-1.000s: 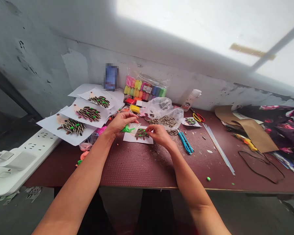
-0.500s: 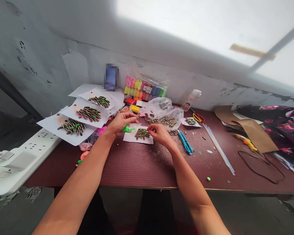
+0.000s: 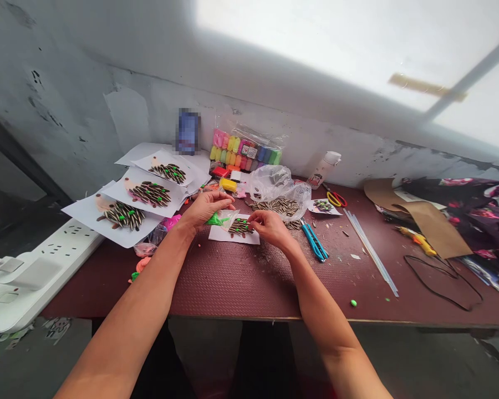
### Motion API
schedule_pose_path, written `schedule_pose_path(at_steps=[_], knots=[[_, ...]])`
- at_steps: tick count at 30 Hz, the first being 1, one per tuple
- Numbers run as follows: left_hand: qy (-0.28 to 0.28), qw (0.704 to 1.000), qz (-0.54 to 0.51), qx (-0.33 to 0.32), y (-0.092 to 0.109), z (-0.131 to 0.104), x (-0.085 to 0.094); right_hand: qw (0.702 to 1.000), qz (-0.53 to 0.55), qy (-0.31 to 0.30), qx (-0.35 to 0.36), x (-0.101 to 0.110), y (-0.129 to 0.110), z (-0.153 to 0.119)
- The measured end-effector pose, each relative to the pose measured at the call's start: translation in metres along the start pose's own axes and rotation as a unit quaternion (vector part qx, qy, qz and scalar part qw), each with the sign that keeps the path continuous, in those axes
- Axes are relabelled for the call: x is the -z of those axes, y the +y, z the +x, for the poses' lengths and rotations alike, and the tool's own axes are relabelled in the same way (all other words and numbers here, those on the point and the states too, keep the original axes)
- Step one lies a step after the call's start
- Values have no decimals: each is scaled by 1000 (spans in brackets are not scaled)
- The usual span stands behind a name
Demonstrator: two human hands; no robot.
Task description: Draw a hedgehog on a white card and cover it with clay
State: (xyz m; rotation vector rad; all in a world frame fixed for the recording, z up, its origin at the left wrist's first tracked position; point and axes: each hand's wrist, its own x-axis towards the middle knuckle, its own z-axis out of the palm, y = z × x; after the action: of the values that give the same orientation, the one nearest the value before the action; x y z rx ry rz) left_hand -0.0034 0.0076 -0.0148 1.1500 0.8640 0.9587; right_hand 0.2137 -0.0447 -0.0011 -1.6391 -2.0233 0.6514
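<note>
Shown with left hand (image 3: 207, 210) grasping a clear bag of green clay (image 3: 222, 218) over the left part of the seed-covered hedgehog card (image 3: 224, 235), flat on the tabletop (image 3: 233, 285); with right hand (image 3: 270, 226) pinched at the card's right end, contents indiscernible; with loose striped seeds (image 3: 281, 206) behind.

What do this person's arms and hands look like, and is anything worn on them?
Two human hands, left and right, without gloves. Both forearms are bare, with no sleeves in view. No watch or bracelet shows; the fingers are too small to judge for rings.
</note>
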Motion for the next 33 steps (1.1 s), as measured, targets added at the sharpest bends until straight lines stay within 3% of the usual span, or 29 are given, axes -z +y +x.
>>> schedule_pose_path(at_steps=[33], knots=[[0,1000,-2,14,2,-1,-1,1000,-14,-12,-4,3,-8,-4]])
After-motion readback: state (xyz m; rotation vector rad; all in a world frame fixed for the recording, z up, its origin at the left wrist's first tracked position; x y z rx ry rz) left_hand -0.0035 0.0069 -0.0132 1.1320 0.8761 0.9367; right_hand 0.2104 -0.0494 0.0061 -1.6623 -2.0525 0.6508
